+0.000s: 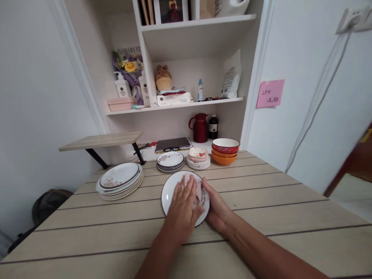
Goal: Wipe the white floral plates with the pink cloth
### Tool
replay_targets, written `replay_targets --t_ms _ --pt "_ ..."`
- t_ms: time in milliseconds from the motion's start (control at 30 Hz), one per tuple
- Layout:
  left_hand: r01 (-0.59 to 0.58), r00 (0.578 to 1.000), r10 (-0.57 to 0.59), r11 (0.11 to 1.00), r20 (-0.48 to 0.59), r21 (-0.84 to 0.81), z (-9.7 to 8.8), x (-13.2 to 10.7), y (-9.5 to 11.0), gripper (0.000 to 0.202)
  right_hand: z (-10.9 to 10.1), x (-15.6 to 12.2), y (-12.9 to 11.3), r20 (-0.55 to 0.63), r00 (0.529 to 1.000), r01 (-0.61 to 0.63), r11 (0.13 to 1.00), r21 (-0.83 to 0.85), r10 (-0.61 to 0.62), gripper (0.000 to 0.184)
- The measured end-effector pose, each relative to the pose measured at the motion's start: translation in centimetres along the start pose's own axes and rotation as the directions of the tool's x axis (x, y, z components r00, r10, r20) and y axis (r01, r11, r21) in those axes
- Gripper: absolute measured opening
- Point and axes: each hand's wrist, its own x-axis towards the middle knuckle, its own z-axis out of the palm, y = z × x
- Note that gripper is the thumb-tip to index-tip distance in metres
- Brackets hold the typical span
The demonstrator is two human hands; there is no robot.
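Observation:
A white plate with a dark rim is in front of me, tipped slightly, over the wooden table. My left hand lies across its face, fingers long and close together, holding a pale pinkish cloth against the plate. Part of the cloth bunches out between the thumb and fingers. At the plate's right edge, my right hand grips the rim, thumb along the side and the other fingers partly hidden beneath.
Larger plates are stacked on the left. Farther back stand a stack of smaller plates, small pink-patterned dishes and nested bowls. Behind them are a red jug, a dark bottle and a small raised wooden shelf.

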Motion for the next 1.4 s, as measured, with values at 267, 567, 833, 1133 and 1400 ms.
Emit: replay_targets --t_ms 267,567,833,1133,1400 --pt "-0.16 0.986 0.161 0.987 0.047 -0.036 0.4 0.3 1.0 0.067 -0.6 0.3 -2.8 -0.132 0.991 0.027 0.998 0.06 -0.019 0.057" --pt "0.112 0.988 -0.096 0.984 -0.121 0.136 0.3 0.0 0.0 0.064 -0.6 0.3 -3.8 -0.075 0.974 0.217 0.976 0.023 -0.215 0.053" --pt "0.313 0.944 -0.301 0.946 -0.137 0.081 0.6 -0.4 -1.3 0.063 0.1 -0.5 -0.6 -0.031 0.999 -0.012 0.999 -0.051 0.011 0.054" --pt "0.058 0.998 -0.058 0.997 -0.008 -0.047 0.3 -0.2 -0.9 0.07 0.5 -0.4 0.1 0.001 0.999 -0.039 0.999 -0.028 0.039 0.057" --pt "-0.109 0.992 0.113 0.991 0.052 -0.071 0.1 0.4 0.4 0.07 0.3 -0.1 -1.4 -0.118 0.993 -0.009 0.999 0.043 0.014 0.049"
